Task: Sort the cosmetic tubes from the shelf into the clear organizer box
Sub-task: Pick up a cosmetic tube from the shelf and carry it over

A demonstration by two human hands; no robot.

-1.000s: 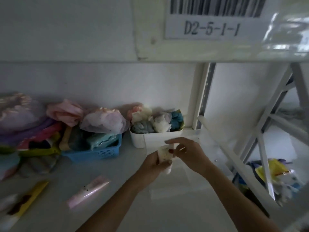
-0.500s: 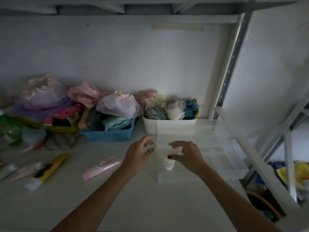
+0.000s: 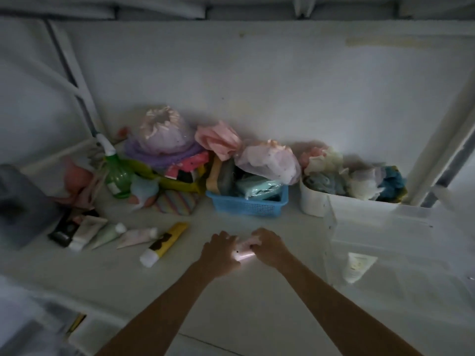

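A pink tube (image 3: 244,250) lies on the white shelf at centre. My left hand (image 3: 221,254) and my right hand (image 3: 270,246) both rest on it, fingers curled over its ends. A white tube (image 3: 356,267) stands cap down inside the clear organizer box (image 3: 385,235) at the right. More tubes lie in a row to the left: a yellow one (image 3: 165,244), a pale pink one (image 3: 137,237), a pale green one (image 3: 106,235), a white one (image 3: 86,231) and a black one (image 3: 64,231).
A blue basket (image 3: 248,205) and a white tub (image 3: 312,202) of bath puffs stand at the back wall. A green spray bottle (image 3: 115,176) and piled soft items fill the back left. Shelf uprights rise at both sides.
Both hands left the white tube standing in the clear box and moved left onto the pink tube. The view swung left, bringing the row of tubes into sight.
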